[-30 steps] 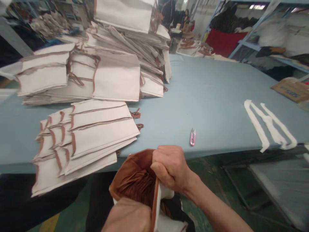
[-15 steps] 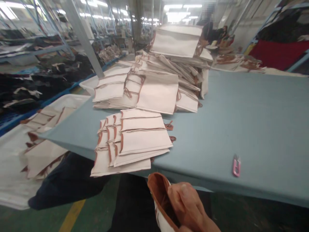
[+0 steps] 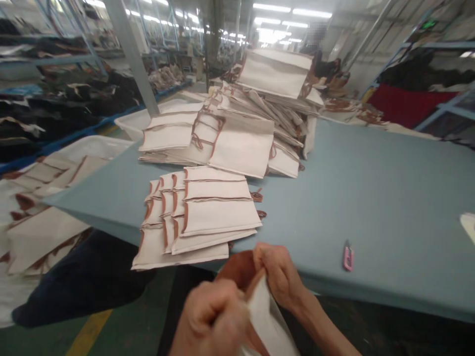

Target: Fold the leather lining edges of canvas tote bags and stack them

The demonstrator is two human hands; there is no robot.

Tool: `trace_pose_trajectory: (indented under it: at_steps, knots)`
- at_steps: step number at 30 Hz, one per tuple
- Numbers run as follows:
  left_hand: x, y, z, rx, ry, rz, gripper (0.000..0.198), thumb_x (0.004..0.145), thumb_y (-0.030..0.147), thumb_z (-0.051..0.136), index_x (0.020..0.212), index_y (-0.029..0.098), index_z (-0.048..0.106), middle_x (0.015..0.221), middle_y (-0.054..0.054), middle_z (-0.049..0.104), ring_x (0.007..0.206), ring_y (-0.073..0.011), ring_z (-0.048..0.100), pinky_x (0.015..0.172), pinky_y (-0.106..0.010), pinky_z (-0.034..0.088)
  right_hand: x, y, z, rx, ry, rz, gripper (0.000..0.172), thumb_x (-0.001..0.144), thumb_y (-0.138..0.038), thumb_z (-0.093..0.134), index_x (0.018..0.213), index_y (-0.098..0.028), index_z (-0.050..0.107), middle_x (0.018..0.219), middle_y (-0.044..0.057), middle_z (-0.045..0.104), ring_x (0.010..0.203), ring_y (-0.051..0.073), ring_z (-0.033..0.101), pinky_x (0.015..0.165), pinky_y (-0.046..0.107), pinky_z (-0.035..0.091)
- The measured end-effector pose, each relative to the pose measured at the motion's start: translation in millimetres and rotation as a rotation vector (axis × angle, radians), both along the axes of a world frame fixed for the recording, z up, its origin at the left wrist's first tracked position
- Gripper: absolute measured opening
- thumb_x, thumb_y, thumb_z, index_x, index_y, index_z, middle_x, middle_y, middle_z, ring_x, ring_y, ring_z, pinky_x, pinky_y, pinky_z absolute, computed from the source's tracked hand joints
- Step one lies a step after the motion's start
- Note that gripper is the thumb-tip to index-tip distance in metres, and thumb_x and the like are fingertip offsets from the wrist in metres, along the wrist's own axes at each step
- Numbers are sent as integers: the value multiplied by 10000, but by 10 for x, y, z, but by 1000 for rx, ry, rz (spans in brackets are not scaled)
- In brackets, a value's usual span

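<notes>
Between my two hands is a cream fabric bag (image 3: pixel 267 316) with a brown inside and brown edging, held over my lap at the table's front edge. My right hand (image 3: pixel 278 274) pinches the bag's rim on the far right side. My left hand (image 3: pixel 213 319), slightly blurred, is closed in a fist on the near side of the opening. The lower part of the bag runs out of the picture. Just beyond lies an overlapping stack of flat cream pieces (image 3: pixel 222 217) with brown edges and brown ties at the right.
Pink thread snips (image 3: pixel 348 257) lie on the blue-green table (image 3: pixel 378 198) to the right. A tall pile of similar cream pieces (image 3: pixel 243 143) stands farther back. At the left, a white bin (image 3: pixel 100 146) holds more. A metal post (image 3: pixel 133 59) rises behind the table's left side.
My left hand has come up into view, closed at the bag. My right hand has moved from inside the opening to its rim, and the bag is turned. The view has shifted slightly.
</notes>
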State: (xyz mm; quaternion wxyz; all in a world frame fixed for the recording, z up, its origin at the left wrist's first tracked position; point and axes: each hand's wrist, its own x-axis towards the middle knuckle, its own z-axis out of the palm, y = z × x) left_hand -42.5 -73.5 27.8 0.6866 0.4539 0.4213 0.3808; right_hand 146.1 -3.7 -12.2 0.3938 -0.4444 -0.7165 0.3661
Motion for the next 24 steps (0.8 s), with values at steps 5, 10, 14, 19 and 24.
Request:
trace_pose_trajectory:
  at_steps: [5, 10, 14, 19, 24]
  knots:
    - [-129, 186, -48, -152, -82, 362, 708, 733, 849, 743, 615, 207, 468, 613, 41, 454, 600, -127, 389, 564, -245, 386, -24, 175, -23, -67, -20, -65, 644, 1093, -662, 222, 642, -245, 415, 569, -35, 395, 532, 143, 372, 526, 297, 312]
    - [-93, 165, 134, -302, -198, 250, 708, 794, 859, 655, 603, 219, 421, 509, 81, 329, 508, -94, 224, 494, -230, 199, -91, 175, -72, -116, -25, -43, 671, 1068, -711, 231, 631, -240, 425, 564, -32, 398, 538, 144, 378, 533, 294, 307]
    - [-69, 181, 174, -335, -280, 180, 725, 794, 889, 617, 607, 225, 392, 515, 85, 343, 484, -80, 207, 501, -229, 169, -90, 171, -87, -124, -24, -41, 676, 1067, -711, 228, 633, -236, 435, 569, -31, 403, 541, 145, 385, 546, 294, 313]
    - [-51, 173, 87, -287, -238, 123, 718, 837, 899, 542, 625, 227, 401, 533, 69, 376, 504, -95, 240, 517, -235, 199, -68, 133, -134, -121, -2, -46, 676, 1073, -704, 223, 635, -236, 437, 575, -31, 417, 545, 145, 397, 551, 292, 321]
    - [-41, 188, 58, 6, 4, 31, 702, 821, 866, 603, 622, 219, 415, 603, 50, 371, 580, -122, 292, 542, -242, 266, 51, 146, -91, -95, 12, -77, 697, 1067, -721, 223, 624, -234, 452, 560, -35, 417, 534, 143, 398, 545, 290, 329]
